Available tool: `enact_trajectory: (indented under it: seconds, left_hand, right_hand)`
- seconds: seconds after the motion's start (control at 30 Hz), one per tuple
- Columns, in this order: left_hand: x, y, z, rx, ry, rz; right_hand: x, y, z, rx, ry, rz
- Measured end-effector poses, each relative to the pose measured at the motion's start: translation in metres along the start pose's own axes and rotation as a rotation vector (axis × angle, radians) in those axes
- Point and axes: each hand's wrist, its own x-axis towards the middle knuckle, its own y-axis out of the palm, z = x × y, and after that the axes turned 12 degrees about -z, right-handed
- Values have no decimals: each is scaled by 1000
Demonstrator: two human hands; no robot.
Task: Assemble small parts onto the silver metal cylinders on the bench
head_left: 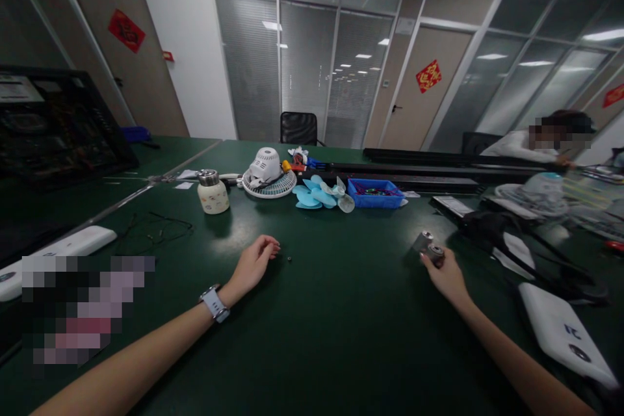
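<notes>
The green table filled most of the view, with a person seated at its far right end, apart from the wearer's own hands. A large black case stood at the left edge, and long black rails ran across the far side. Nearer the middle lay a white fan housing on its grille, pale blue fan blades just beside it, a blue tray of small bits, and a cream bottle with a metal cap.

The left hand rested on the table with its fingers loosely curled and nothing in its grasp. The right hand was lifted a little and pinched a small grey cylindrical part between its fingertips, close to a tangle of black cable.

Smallest of all, a tiny dark piece lay loose on the bare table just beyond the left fingertips, not touching them.

The likely trouble was that tiny piece: dark on a dark surface, a brush of the curled fingers or the wrist could roll it out of sight. The cylindrical part was held only at the fingertips, so a loosened pinch could drop it among the cable
</notes>
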Motion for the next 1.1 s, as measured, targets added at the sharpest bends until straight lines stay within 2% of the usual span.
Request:
enact_trajectory:
  seconds: [0.17, 0.33, 0.5, 0.6, 0.67, 0.7, 0.73, 0.77, 0.83, 0.87, 0.9, 0.93, 1.0, 1.1]
  left_hand:
    - [1, 1, 5, 13, 4, 22]
    - [0, 1, 4, 17, 17, 24]
    - [-1, 0, 0, 36, 22, 23]
    - [-1, 0, 0, 62, 20, 17]
    - [0, 1, 0, 67, 19, 2]
    - [0, 2, 0, 63, 23, -7]
    - [0, 2, 0, 57, 31, -15]
    - [1, 2, 0, 50, 41, -23]
    - [1, 2, 0, 44, 63, -38]
    - [0, 1, 0, 49, 68, -46]
    - [0, 1, -1, 59, 70, -55]
    - [-1, 0, -2, 70, 69, -63]
    - [-2, -1, -3, 85, 76, -74]
    - [-3, -2, -4, 109, 106, -61]
  right_hand:
    - [19, 19, -8, 57, -70, 25]
    - [41, 38, -5, 91, -131, 62]
    - [46, 38, 3, 102, -134, 71]
    - [30, 21, 21, 34, -203, -96]
    - [8, 10, 47, 18, -344, -252]
    - [-6, 8, 64, 38, -431, -274]
    - [-22, 9, 83, 79, -508, -226]
    - [-38, 14, 102, 125, -581, -77]
    - [-71, 35, 140, 210, -674, 371]
    - [-85, 50, 158, 243, -663, 552]
    - [-97, 66, 173, 268, -647, 670]
    - [-106, 82, 187, 278, -645, 730]
    - [-120, 111, 208, 279, -653, 753]
    - [-128, 135, 223, 275, -678, 742]
